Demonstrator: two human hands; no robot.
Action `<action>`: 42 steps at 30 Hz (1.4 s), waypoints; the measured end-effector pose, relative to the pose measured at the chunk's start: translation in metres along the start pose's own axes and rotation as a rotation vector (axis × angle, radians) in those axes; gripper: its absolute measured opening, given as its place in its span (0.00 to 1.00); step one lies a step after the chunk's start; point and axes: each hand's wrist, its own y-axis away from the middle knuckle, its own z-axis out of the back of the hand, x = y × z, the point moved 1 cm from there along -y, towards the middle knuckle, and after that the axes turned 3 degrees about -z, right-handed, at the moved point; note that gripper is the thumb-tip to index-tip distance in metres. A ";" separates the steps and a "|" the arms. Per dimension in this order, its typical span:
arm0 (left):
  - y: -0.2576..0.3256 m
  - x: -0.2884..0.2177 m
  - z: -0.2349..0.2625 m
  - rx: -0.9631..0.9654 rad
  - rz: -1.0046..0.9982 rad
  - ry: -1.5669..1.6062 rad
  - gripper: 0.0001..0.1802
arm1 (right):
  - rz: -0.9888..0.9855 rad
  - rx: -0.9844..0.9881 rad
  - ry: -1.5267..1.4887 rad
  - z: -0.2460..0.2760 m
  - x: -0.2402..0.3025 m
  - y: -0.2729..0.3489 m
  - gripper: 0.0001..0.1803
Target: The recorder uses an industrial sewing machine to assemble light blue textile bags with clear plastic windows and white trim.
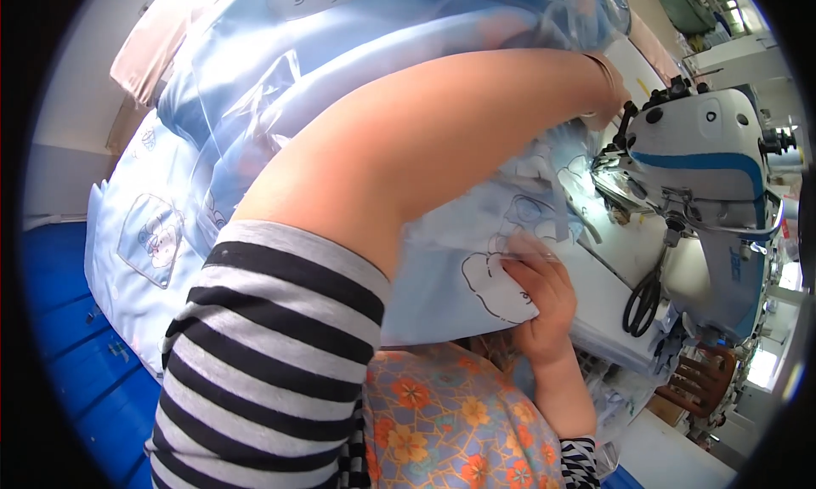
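Nearest the camera is a black-and-white striped sleeve [272, 361] on the person's left arm, which crosses the view from the lower left up to the upper right. Below it lies a floral apron or garment [450, 421] in orange and blue. The left hand [608, 98] reaches far over a light blue printed fabric [442, 276] to the rear of a white and blue sewing machine [705, 191]; the hand is mostly hidden behind the fabric and the machine head, so I cannot tell whether its fingers are open or closed. The right hand [540, 289] sits lower, near the middle right, with its fingers curled and pinching a fold of the same fabric where a white cartoon cloud shape is printed. The fabric is bunched under the left arm and spreads from the machine's needle area back across the table to the upper left, where more of it is piled with clear plastic film [255, 89] over it. 1 pair of black scissors [643, 300] hangs at the front of the machine, just beside the right hand. A blue floor or mat [76, 344] shows at the lower left
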 end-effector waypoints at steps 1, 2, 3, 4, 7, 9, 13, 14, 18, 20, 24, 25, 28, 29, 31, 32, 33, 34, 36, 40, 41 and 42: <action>0.003 0.002 0.004 0.011 -0.055 -0.022 0.22 | 0.004 -0.008 0.005 0.000 0.000 0.000 0.16; 0.007 0.004 0.008 0.030 -0.112 -0.036 0.22 | 0.008 -0.017 -0.001 0.000 0.000 0.001 0.14; 0.014 0.006 0.012 0.027 -0.121 -0.058 0.22 | 0.013 -0.025 -0.010 -0.001 -0.001 0.001 0.12; 0.022 0.008 0.014 -0.028 -0.122 -0.019 0.20 | 0.007 -0.041 -0.007 -0.001 -0.001 0.001 0.12; 0.060 0.004 0.012 -0.237 -0.093 0.036 0.11 | 0.008 -0.043 -0.054 -0.001 -0.004 0.003 0.12; 0.086 -0.011 -0.002 -0.187 0.001 0.064 0.11 | 0.023 -0.013 -0.106 -0.001 -0.006 0.004 0.13; 0.125 -0.024 -0.030 -0.205 -0.105 -0.132 0.15 | 0.039 -0.027 -0.101 -0.001 -0.009 0.005 0.21; 0.129 -0.025 -0.034 -0.245 -0.109 -0.175 0.16 | 0.052 -0.030 -0.111 0.000 -0.009 0.006 0.21; 0.128 -0.024 -0.039 -0.192 -0.085 -0.199 0.24 | 0.052 -0.031 -0.104 0.002 -0.007 0.004 0.17; 0.126 -0.023 -0.038 -0.222 -0.096 -0.173 0.24 | 0.054 -0.051 -0.116 0.004 -0.005 0.002 0.18; 0.128 -0.024 -0.036 -0.277 -0.097 -0.107 0.25 | 0.068 -0.059 -0.129 0.005 -0.004 0.000 0.19; 0.128 -0.024 -0.037 -0.293 -0.110 -0.095 0.25 | 0.056 -0.055 -0.126 0.005 -0.004 0.000 0.19; 0.127 -0.023 -0.036 -0.347 -0.106 -0.171 0.23 | 0.056 -0.065 -0.120 0.002 -0.006 0.005 0.19; 0.124 -0.023 -0.036 -0.287 -0.092 -0.148 0.24 | 0.064 -0.067 -0.114 0.001 -0.006 0.006 0.19; 0.118 -0.020 -0.033 -0.231 -0.082 -0.131 0.25 | 0.072 -0.077 -0.105 -0.001 -0.007 0.008 0.19; 0.115 -0.019 -0.031 -0.197 -0.076 -0.127 0.26 | 0.073 -0.076 -0.105 -0.002 -0.007 0.007 0.19; 0.114 -0.019 -0.029 -0.171 -0.073 -0.123 0.26 | 0.092 -0.107 -0.109 -0.002 -0.007 0.006 0.18; 0.114 -0.018 -0.026 -0.162 -0.069 -0.128 0.26 | 0.076 -0.081 -0.107 -0.003 -0.007 0.004 0.18; 0.127 -0.020 -0.017 -0.254 -0.133 0.035 0.26 | 0.104 -0.117 -0.115 0.000 -0.005 0.004 0.18; 0.211 -0.044 -0.007 -0.549 -0.144 0.201 0.23 | 0.044 0.068 -0.038 0.008 0.006 0.026 0.26; 0.241 -0.056 -0.008 -0.617 -0.110 0.225 0.24 | 0.045 0.069 -0.044 0.008 0.012 0.037 0.26; 0.269 -0.067 -0.010 -0.591 -0.098 0.250 0.25 | 0.069 0.108 0.049 0.006 0.019 0.049 0.28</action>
